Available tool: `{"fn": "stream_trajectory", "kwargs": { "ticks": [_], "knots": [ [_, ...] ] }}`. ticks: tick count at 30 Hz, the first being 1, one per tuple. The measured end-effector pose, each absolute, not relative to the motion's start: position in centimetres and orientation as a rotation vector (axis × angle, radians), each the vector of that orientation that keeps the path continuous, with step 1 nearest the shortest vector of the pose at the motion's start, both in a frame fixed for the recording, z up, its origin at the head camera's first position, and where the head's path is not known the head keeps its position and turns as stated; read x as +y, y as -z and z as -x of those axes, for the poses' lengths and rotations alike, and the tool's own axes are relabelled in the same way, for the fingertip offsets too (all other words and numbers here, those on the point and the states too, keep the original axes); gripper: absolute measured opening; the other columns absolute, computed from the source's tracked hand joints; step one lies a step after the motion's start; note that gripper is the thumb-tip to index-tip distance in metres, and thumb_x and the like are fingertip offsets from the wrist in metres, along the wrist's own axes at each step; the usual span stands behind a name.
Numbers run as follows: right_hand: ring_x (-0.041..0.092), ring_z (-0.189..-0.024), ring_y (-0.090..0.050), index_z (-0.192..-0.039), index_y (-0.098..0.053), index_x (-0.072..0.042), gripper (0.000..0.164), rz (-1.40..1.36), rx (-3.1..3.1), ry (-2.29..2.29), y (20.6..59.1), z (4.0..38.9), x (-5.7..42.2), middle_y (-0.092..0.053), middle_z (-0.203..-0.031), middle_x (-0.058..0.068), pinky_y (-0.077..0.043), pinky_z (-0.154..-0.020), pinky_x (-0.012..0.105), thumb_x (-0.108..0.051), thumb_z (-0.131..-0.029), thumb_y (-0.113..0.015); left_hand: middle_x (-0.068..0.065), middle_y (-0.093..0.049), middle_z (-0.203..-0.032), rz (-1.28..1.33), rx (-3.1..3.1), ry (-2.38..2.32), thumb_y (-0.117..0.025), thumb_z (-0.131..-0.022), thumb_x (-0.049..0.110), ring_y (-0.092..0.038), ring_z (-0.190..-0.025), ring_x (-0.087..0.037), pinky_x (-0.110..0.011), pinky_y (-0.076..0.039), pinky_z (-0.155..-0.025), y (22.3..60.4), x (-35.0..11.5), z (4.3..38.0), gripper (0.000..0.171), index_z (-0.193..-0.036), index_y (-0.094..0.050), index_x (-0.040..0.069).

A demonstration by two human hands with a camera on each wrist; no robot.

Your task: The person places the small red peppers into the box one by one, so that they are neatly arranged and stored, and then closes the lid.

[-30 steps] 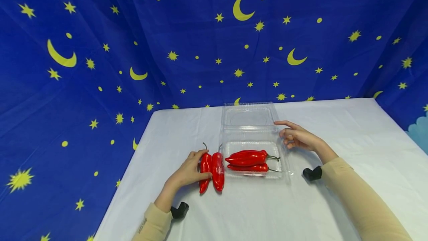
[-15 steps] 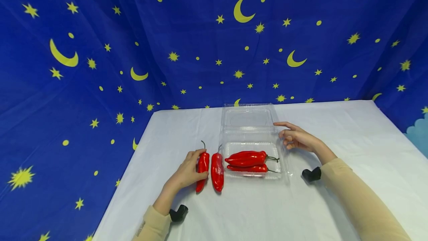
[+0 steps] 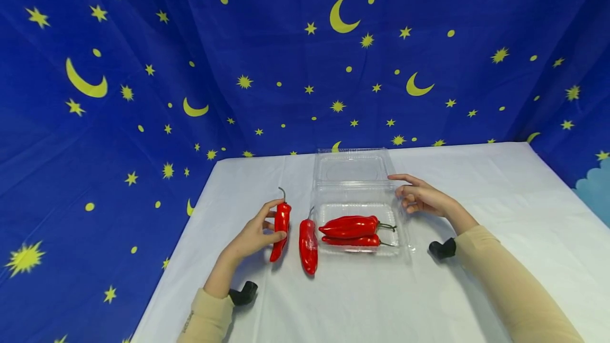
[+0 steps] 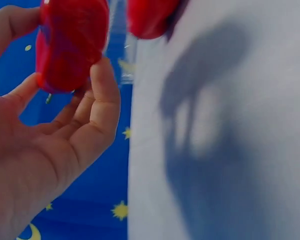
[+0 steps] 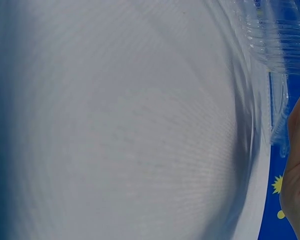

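My left hand point(image 3: 251, 237) pinches a long red pepper point(image 3: 281, 222) between thumb and fingers, its green stem pointing up and away. In the left wrist view the held pepper point(image 4: 72, 45) hangs above the white cloth, where the hand casts a shadow. A second red pepper point(image 3: 308, 247) lies just left of a clear plastic clamshell container point(image 3: 355, 207). Two more red peppers point(image 3: 349, 226) rest side by side in its tray, stems to the right. My right hand point(image 3: 425, 197) is at the container's right edge, index finger extended by the hinge, other fingers loosely bent.
The container's clear lid point(image 3: 353, 167) lies opened back toward the far table edge. A white cloth point(image 3: 381, 300) covers the table. Behind and to the left hangs a blue curtain point(image 3: 286, 41) with yellow stars and moons.
My left hand has drawn one pepper leftward, away from the pepper beside it, and raised it off the cloth. The right hand and the container have stayed in place.
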State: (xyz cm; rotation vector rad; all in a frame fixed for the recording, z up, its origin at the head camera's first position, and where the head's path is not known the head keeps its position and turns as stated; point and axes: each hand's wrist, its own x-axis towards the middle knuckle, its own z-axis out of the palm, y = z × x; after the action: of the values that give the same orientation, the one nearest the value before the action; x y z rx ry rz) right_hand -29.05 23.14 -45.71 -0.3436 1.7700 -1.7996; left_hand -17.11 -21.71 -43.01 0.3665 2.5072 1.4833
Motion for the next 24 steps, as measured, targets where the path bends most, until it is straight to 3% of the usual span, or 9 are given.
{"fn": "stream_trajectory", "kwargs": {
  "ticks": [8, 24],
  "knots": [
    [0.013, -0.066, -0.054, -0.147, -0.023, -0.009, 0.052, 0.336, 1.775, 1.795, 45.9, 29.1, 23.2, -0.046, -0.098, 0.011, -0.052, -0.057, 0.025, -0.013, -0.100, -0.043, -0.016, -0.036, -0.137, -0.447, 2.554, -1.519, -0.069, -0.086, 0.012, -0.049, -0.102, -0.033, -0.042, -0.052, -0.074, 39.8, -22.9, 18.6, 0.075, -0.145, -0.028, 0.033],
    [0.013, -0.066, -0.055, -0.147, -0.023, -0.009, 0.053, 0.343, 1.780, 1.802, 46.0, 29.1, 23.3, -0.046, -0.100, 0.014, -0.052, -0.057, 0.025, -0.014, -0.099, -0.044, -0.015, -0.036, -0.135, -0.824, 2.508, -1.409, -0.064, -0.085, 0.006, -0.052, -0.104, -0.033, -0.039, -0.054, -0.071, 33.9, -20.5, 22.8, 0.076, -0.149, -0.027, 0.022]
  ]
}}
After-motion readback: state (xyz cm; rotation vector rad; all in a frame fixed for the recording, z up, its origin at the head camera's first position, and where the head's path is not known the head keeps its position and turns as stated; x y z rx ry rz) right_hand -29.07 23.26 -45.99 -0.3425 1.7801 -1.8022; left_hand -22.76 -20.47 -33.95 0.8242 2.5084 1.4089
